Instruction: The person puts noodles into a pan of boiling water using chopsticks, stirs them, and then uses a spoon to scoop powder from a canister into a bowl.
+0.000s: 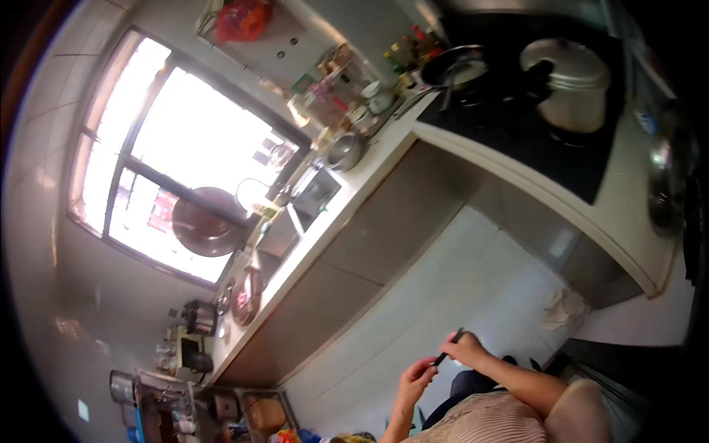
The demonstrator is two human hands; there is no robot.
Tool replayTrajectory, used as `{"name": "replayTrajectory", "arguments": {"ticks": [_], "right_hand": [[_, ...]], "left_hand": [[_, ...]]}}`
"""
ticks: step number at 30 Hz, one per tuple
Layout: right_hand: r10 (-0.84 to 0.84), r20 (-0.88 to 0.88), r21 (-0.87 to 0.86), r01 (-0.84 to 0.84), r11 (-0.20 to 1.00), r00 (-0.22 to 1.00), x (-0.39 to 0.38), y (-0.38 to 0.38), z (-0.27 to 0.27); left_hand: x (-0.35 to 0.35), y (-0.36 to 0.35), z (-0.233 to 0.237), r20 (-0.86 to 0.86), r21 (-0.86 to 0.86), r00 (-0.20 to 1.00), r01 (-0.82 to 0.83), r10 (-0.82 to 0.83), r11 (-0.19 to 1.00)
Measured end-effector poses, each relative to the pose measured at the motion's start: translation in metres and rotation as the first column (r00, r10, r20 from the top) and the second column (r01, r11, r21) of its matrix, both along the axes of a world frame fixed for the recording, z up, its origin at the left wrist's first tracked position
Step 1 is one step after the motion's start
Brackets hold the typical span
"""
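Note:
My hands hold a slim black object (443,357) between them in front of my body, above the tiled floor. Its exact kind is too small to make out. My right hand (465,350) is closed around its upper part, and the dark tip sticks out past the fingers. At the lower end, the fingers of my left hand (418,379) pinch it. A striped top (487,421) and dark legwear show just below the hands.
A stove (502,129) carries a lidded pot (572,85) and a wok (454,66). Along the window, the counter (347,214) holds a sink (314,190), a metal pot (344,151) and a chopping board (247,295). A crumpled bag (566,310) lies near the cabinet; shelves stand lower left.

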State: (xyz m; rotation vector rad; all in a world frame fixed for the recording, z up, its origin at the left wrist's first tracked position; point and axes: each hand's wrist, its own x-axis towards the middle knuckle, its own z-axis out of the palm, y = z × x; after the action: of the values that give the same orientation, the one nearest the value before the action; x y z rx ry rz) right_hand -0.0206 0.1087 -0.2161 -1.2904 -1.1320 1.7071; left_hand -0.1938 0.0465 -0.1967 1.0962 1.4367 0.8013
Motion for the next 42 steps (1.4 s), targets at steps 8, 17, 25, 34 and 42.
{"name": "replayTrajectory", "arguments": {"ticks": [8,17,25,34,42], "right_hand": [[-0.114,-0.135,-0.056,0.107,0.993,0.984,-0.031,0.104,-0.023],[-0.041,-0.205,0.158,0.075,0.985,0.978,-0.136,0.279,0.029],[0.028,-0.066,0.149,-0.018,0.989,0.997,-0.174,0.419,0.029],[-0.178,0.187,-0.075,0.194,0.978,0.966,-0.116,0.718,-0.049],[-0.181,0.76,0.207,0.033,0.978,0.624,-0.062,0.888,-0.091]], "left_hand": [[-0.033,0.127,-0.008,-0.006,0.049,0.989,0.146,-0.146,0.988],[-0.083,0.285,0.012,0.055,0.276,0.978,-0.206,0.199,0.939],[-0.099,0.411,0.02,-0.041,0.423,0.905,-0.368,0.423,0.828],[-0.144,0.516,0.007,-0.121,0.305,0.716,-0.632,0.687,0.712],[-0.173,0.527,0.005,-0.092,0.174,0.577,-0.793,0.811,0.584]]}}
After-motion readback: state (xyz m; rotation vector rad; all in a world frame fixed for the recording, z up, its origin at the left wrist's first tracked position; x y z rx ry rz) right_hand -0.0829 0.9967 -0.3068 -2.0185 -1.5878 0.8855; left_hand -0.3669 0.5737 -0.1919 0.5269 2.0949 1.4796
